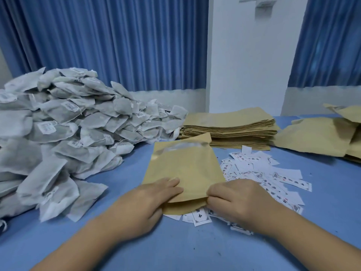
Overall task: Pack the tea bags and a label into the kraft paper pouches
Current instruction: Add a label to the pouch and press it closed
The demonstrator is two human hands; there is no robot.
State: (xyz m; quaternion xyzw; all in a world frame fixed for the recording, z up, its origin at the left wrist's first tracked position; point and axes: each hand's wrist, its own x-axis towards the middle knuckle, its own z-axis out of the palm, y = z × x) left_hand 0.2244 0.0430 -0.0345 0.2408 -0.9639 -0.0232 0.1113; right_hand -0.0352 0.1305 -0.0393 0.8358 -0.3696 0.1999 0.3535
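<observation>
**Mouth towards the packer, both hands at the near edge**

One kraft pouch (185,169) lies flat on the blue table (195,251), and both hands are on its near end. Its long axis runs straight away from the person, with the shiny strip at the far end and the near edge showing two layers slightly parted. That reads as the mouth, facing the hands.

The left hand (144,204) lies on the near left corner, fingers fairly straight and pressed flat on the paper. The right hand (240,200) has a tighter grip, its curled fingers pinching the near right corner.

The heap of tea bags (64,124) sits off to the left, well clear of the pouch and nearer the left hand. The labels (273,178) are scattered under and just right of the pouch, almost touching the right hand. So the next reach looks split: left for bags, right for a label.

The stack of empty pouches (230,126) waits just beyond the far end, and more pouches (316,135) lie at far right
</observation>
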